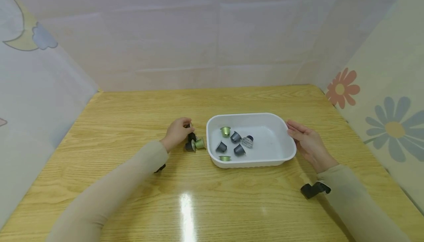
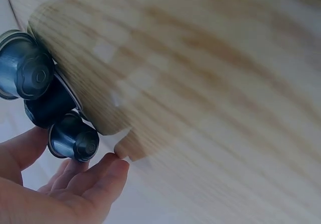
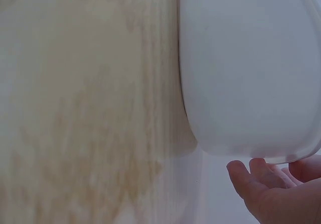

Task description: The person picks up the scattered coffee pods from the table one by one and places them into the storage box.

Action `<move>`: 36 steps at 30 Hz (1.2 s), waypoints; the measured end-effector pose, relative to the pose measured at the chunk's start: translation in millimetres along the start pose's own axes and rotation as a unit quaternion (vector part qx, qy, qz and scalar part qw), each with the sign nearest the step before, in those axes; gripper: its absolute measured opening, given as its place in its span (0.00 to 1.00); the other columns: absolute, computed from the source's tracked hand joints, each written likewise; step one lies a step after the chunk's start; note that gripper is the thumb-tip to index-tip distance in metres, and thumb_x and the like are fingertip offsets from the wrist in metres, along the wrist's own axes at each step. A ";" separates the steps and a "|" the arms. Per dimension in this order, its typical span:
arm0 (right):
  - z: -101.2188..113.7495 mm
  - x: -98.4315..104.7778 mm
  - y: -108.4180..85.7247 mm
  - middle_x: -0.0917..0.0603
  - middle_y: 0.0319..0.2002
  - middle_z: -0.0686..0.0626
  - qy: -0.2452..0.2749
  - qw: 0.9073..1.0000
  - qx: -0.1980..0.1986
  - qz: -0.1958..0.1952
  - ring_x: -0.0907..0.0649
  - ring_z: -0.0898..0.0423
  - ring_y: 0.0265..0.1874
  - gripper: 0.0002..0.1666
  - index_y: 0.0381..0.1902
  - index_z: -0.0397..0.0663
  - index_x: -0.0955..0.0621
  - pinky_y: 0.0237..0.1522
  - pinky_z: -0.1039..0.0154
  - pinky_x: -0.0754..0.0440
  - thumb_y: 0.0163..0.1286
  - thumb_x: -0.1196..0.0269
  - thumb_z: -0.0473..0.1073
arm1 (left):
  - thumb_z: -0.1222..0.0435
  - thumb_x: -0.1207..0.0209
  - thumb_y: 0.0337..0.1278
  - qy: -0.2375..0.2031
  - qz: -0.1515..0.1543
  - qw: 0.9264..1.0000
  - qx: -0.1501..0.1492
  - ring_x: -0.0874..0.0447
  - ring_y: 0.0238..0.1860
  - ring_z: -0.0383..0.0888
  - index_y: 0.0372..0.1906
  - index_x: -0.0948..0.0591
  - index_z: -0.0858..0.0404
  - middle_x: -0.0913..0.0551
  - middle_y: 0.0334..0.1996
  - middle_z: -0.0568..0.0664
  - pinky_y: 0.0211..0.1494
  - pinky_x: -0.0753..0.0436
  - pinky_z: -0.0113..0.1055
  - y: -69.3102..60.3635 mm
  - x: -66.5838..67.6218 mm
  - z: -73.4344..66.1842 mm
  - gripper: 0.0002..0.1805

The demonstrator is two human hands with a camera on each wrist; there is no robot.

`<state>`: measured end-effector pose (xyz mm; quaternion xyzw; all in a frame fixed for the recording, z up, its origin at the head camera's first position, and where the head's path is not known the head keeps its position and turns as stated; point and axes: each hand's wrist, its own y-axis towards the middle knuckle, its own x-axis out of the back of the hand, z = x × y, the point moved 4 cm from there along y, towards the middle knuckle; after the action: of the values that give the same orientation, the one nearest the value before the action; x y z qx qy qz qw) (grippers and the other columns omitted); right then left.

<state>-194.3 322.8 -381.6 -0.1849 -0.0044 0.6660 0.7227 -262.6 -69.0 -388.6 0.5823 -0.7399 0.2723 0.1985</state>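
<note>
My left hand pinches a dark coffee capsule between thumb and fingers, at the far end of a small cluster on the table. Other dark capsules and a green capsule lie beside it, left of a white tray. Inside the tray are several capsules, among them a green one and dark grey ones; one capsule shows its pale printed lid. With its fingers fairly straight, my right hand touches the outside of the tray's right end.
The wooden table reaches back to a pale cloth wall, with printed cloth on both sides. A black wrist device sits at the right sleeve.
</note>
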 end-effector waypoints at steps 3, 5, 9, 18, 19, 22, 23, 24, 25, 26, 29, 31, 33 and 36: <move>0.1 -0.1 0.6 0.16 0.39 0.69 -0.003 1.000 0.000 -0.002 0.19 0.74 0.39 0.37 0.72 0.45 0.36 0.42 0.77 0.20 0.68 0.37 0.37 | 0.65 0.42 0.67 -0.006 -0.007 1.000 -0.004 0.32 0.65 0.56 0.67 0.31 0.70 0.29 0.65 0.63 0.66 0.30 0.48 0.0 1.3 -1.0 0.27; 0.1 0.0 0.7 0.16 0.39 0.69 -0.001 1.000 0.000 -0.001 0.19 0.74 0.39 0.36 0.72 0.45 0.35 0.42 0.76 0.20 0.68 0.37 0.36 | 0.66 0.41 0.66 -0.014 -0.013 1.000 -0.005 0.31 0.65 0.56 0.67 0.31 0.71 0.28 0.64 0.63 0.66 0.30 0.48 -0.2 2.4 -1.7 0.27; -0.3 0.0 1.3 0.16 0.39 0.69 -0.002 1.000 0.002 -0.001 0.19 0.74 0.40 0.36 0.72 0.44 0.36 0.42 0.76 0.20 0.68 0.37 0.36 | 0.67 0.41 0.66 -0.030 -0.022 0.999 -0.007 0.31 0.64 0.57 0.66 0.30 0.71 0.29 0.65 0.63 0.66 0.29 0.47 -0.3 4.9 -2.8 0.26; -0.2 -0.3 1.8 0.16 0.38 0.69 -0.005 1.000 0.004 -0.002 0.19 0.74 0.39 0.43 0.74 0.37 0.45 0.42 0.77 0.21 0.68 0.37 0.36 | 0.66 0.40 0.65 -0.051 -0.020 0.998 0.001 0.31 0.64 0.55 0.67 0.30 0.68 0.28 0.65 0.60 0.65 0.28 0.46 -5.0 10.8 -11.8 0.27; -0.1 -0.3 1.6 0.16 0.38 0.69 -0.005 1.000 0.004 -0.001 0.19 0.74 0.39 0.43 0.74 0.37 0.45 0.42 0.77 0.21 0.68 0.37 0.36 | 0.66 0.40 0.66 -0.054 -0.020 0.998 0.000 0.31 0.64 0.55 0.67 0.30 0.69 0.28 0.65 0.60 0.65 0.28 0.46 -5.7 11.2 -13.1 0.27; 0.2 -0.4 1.3 0.16 0.38 0.68 -0.003 1.000 0.008 0.000 0.19 0.74 0.40 0.41 0.73 0.37 0.43 0.42 0.77 0.20 0.68 0.37 0.36 | 0.67 0.40 0.66 -0.066 -0.022 0.998 -0.005 0.30 0.64 0.55 0.66 0.30 0.69 0.28 0.64 0.60 0.65 0.29 0.46 -6.9 11.7 -16.9 0.26; 0.2 -0.5 1.2 0.16 0.39 0.68 -0.001 1.000 0.008 0.000 0.19 0.73 0.40 0.40 0.73 0.39 0.40 0.42 0.77 0.20 0.68 0.37 0.36 | 0.67 0.40 0.66 -0.070 -0.022 0.997 -0.007 0.30 0.64 0.55 0.66 0.30 0.69 0.28 0.64 0.60 0.65 0.28 0.45 -6.8 11.7 -17.8 0.26; 0.3 -0.4 1.0 0.15 0.39 0.68 0.000 1.000 0.010 0.001 0.18 0.73 0.40 0.37 0.72 0.41 0.37 0.42 0.76 0.20 0.68 0.37 0.36 | 0.67 0.40 0.66 -0.074 -0.022 0.997 -0.009 0.30 0.64 0.55 0.66 0.30 0.69 0.27 0.64 0.60 0.65 0.28 0.45 -6.6 11.8 -19.0 0.26; 0.3 -0.2 1.0 0.15 0.39 0.68 0.002 1.000 0.010 0.001 0.18 0.73 0.40 0.35 0.71 0.43 0.34 0.42 0.76 0.20 0.68 0.37 0.36 | 0.66 0.40 0.66 -0.078 -0.022 0.997 -0.010 0.30 0.64 0.54 0.66 0.30 0.69 0.27 0.64 0.59 0.65 0.28 0.45 -6.6 12.0 -20.0 0.26; 0.3 -0.1 0.9 0.15 0.39 0.67 0.004 1.000 0.010 0.001 0.18 0.73 0.40 0.33 0.69 0.45 0.31 0.42 0.76 0.20 0.68 0.37 0.36 | 0.65 0.40 0.65 -0.082 -0.022 0.996 -0.012 0.30 0.64 0.54 0.66 0.29 0.69 0.27 0.64 0.59 0.65 0.28 0.44 -6.7 12.3 -21.8 0.27; 0.2 -0.1 0.4 0.15 0.39 0.67 0.007 1.000 0.008 0.001 0.18 0.73 0.40 0.25 0.62 0.53 0.22 0.42 0.76 0.20 0.68 0.37 0.36 | 0.64 0.39 0.65 -0.103 -0.023 0.994 -0.022 0.31 0.65 0.53 0.66 0.29 0.68 0.27 0.64 0.58 0.65 0.28 0.44 -6.9 14.2 -28.3 0.27; 0.1 -0.5 0.3 0.15 0.38 0.68 0.005 1.000 0.006 -0.001 0.18 0.73 0.39 0.20 0.56 0.58 0.18 0.42 0.76 0.20 0.68 0.37 0.36 | 0.64 0.39 0.65 -0.117 -0.025 0.992 -0.027 0.30 0.64 0.52 0.66 0.29 0.67 0.27 0.64 0.57 0.65 0.28 0.43 -7.7 15.5 -33.9 0.27; 0.1 -0.7 0.0 0.16 0.38 0.68 0.004 1.000 0.004 -0.002 0.18 0.73 0.39 0.17 0.51 0.60 0.16 0.42 0.77 0.20 0.68 0.37 0.36 | 0.64 0.38 0.64 -0.133 -0.025 0.990 -0.035 0.29 0.63 0.52 0.66 0.29 0.66 0.26 0.63 0.57 0.65 0.27 0.42 -7.7 16.0 -39.2 0.27; -0.2 -0.4 0.0 0.16 0.38 0.68 -0.003 1.000 0.001 -0.004 0.19 0.73 0.39 0.20 0.56 0.60 0.18 0.42 0.76 0.20 0.68 0.37 0.36 | 0.66 0.38 0.64 -0.150 -0.022 0.988 -0.040 0.28 0.62 0.52 0.65 0.28 0.67 0.25 0.62 0.58 0.63 0.26 0.42 -7.6 13.7 -44.7 0.26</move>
<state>-194.3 322.4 -381.7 -0.1823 -0.0065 0.6636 0.7255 -259.6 -52.2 -344.4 0.6242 -0.7587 0.1471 0.1142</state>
